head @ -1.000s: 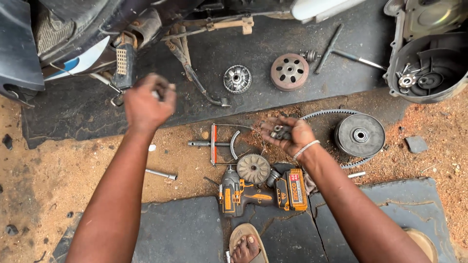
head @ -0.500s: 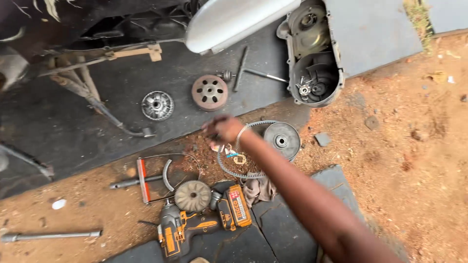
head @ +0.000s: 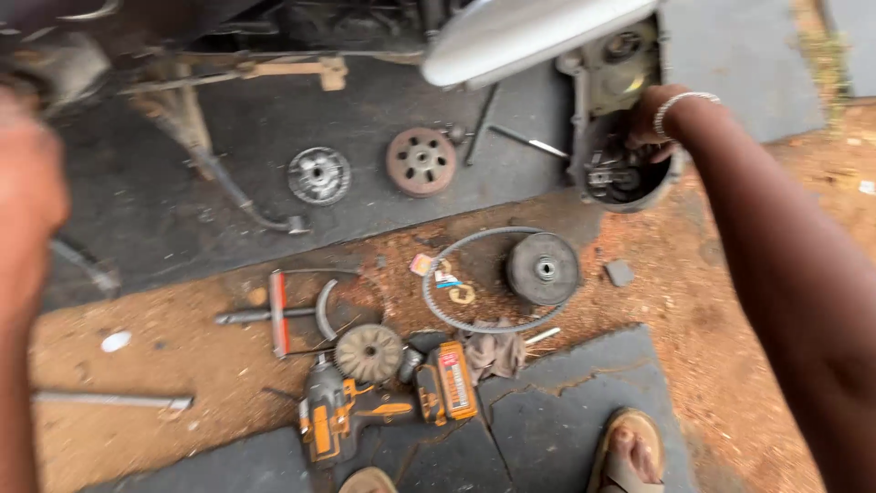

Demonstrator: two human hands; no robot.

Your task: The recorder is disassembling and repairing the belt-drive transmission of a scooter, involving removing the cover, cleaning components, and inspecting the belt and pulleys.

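My right hand (head: 650, 120), with a metal bangle at the wrist, reaches into the open grey engine casing (head: 673, 178) at the upper right; its fingers are hidden among the parts inside. My left hand (head: 27, 192) is a blur at the left edge, raised above the ground, and what it holds cannot be made out. Below the casing a black pulley (head: 544, 268) lies inside a looped drive belt (head: 438, 306) on the red dirt.
On the dark mat (head: 164, 228) lie a rusty clutch drum (head: 421, 161) and a silver disc (head: 318, 174). An orange impact wrench (head: 333, 415), a finned disc (head: 369, 352), a rag (head: 493, 351) and a red-handled wrench (head: 274, 313) sit nearer. My sandalled foot (head: 630, 452) is at the bottom.
My right hand went from above the belt and pulley up to the engine casing. The view swung right, and my left arm came back in at the left edge.
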